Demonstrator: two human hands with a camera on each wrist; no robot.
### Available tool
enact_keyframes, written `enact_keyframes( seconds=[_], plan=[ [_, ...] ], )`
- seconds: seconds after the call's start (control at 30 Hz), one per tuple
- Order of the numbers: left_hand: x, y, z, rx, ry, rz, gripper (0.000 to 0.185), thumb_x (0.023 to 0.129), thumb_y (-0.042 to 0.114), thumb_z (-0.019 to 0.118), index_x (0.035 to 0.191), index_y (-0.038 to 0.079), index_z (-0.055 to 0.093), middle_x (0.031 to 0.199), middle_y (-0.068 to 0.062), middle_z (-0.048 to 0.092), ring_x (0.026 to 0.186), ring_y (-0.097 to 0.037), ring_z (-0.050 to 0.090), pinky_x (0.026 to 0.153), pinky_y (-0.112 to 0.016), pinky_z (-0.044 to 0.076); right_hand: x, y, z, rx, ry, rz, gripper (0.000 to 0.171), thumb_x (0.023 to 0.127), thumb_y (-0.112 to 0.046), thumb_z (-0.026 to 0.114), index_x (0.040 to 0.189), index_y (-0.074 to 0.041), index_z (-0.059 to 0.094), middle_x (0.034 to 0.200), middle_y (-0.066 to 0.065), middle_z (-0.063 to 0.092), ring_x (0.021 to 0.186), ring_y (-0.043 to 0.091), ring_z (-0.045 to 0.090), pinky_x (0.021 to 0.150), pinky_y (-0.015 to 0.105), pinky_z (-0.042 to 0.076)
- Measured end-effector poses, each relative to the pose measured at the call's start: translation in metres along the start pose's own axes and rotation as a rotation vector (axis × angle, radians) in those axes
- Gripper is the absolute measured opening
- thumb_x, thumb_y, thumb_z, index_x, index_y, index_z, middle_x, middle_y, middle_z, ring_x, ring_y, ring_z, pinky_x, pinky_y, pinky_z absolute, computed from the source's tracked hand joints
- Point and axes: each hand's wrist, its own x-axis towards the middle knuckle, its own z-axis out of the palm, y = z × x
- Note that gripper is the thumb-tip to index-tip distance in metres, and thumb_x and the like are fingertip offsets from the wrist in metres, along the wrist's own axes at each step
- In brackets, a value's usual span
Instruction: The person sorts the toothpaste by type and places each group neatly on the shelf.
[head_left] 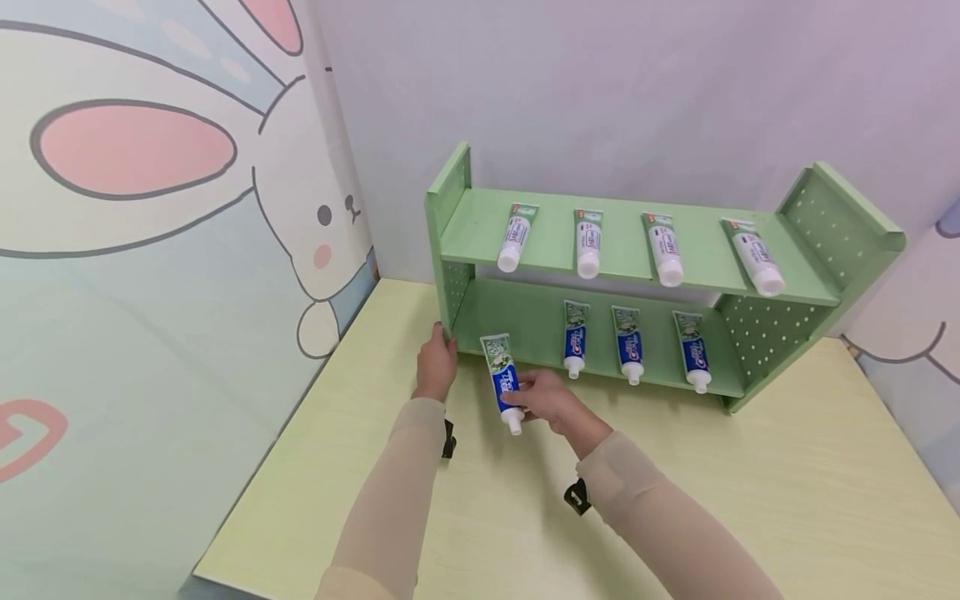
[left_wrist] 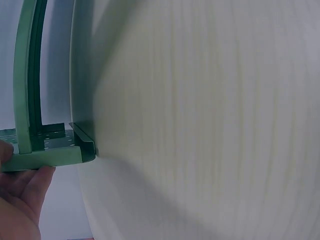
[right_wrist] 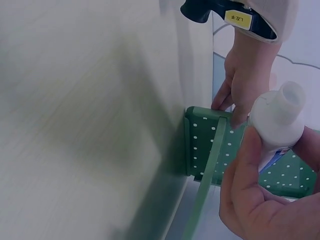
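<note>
A green two-tier shelf (head_left: 637, 250) stands against the wall on the pale table (head_left: 787, 483). My right hand (head_left: 546, 400) grips a blue toothpaste tube (head_left: 502, 380) near its white cap, at the left front of the lower tier. The tube's cap (right_wrist: 278, 118) shows close up in the right wrist view, with my right hand (right_wrist: 260, 200) curled round the tube. My left hand (head_left: 437, 363) holds the shelf's left side panel at its bottom front corner. In the left wrist view my left hand (left_wrist: 20, 200) clasps that green edge (left_wrist: 50, 156).
Three more blue tubes (head_left: 628, 343) lie on the lower tier, caps pointing outward. Several white tubes (head_left: 588, 243) lie on the upper tier. A rabbit-patterned wall (head_left: 150, 250) stands to the left. The table's front edge runs near my elbows.
</note>
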Motion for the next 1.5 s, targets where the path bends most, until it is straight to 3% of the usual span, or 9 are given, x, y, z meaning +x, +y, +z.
enact_keyframes(
  seconds=[0.37,0.57,1.07,1.5],
  plan=[
    [-0.001,0.000,0.000,-0.010,-0.003,-0.006,0.029,0.103,0.015,0.051,0.130,0.005,0.047,0.102,-0.021,0.066,0.076,-0.031,0.064,0.063,-0.042,0.052,0.011,-0.004,-0.006,-0.011,0.016,-0.007,0.053,0.095,-0.007,0.063,0.140,0.011,0.041,0.120,0.025,0.059,0.096,0.030,0.064,0.080,0.040,0.054],
    [-0.002,0.001,-0.001,-0.007,0.003,0.004,0.029,0.103,0.015,0.051,0.129,0.004,0.047,0.097,-0.021,0.066,0.075,-0.031,0.063,0.062,-0.042,0.052,0.023,-0.001,-0.007,-0.020,0.072,-0.023,0.054,0.096,-0.008,0.064,0.140,0.011,0.040,0.122,0.026,0.059,0.103,0.033,0.062,0.083,0.041,0.053],
    [-0.004,0.003,-0.001,-0.014,0.000,-0.011,0.026,0.103,0.015,0.050,0.127,0.005,0.048,0.095,-0.019,0.065,0.075,-0.030,0.062,0.063,-0.042,0.052,0.040,-0.007,-0.010,-0.037,0.156,-0.049,0.058,0.094,-0.012,0.066,0.140,0.012,0.039,0.123,0.027,0.058,0.099,0.035,0.064,0.088,0.045,0.051],
    [-0.003,0.003,-0.002,-0.001,-0.002,0.017,0.029,0.103,0.014,0.050,0.131,0.005,0.047,0.103,-0.021,0.066,0.082,-0.031,0.066,0.064,-0.041,0.052,0.049,-0.013,-0.019,-0.175,0.189,-0.044,0.061,0.095,-0.020,0.066,0.142,0.009,0.040,0.127,0.026,0.055,0.100,0.034,0.063,0.090,0.047,0.049]
  ],
)
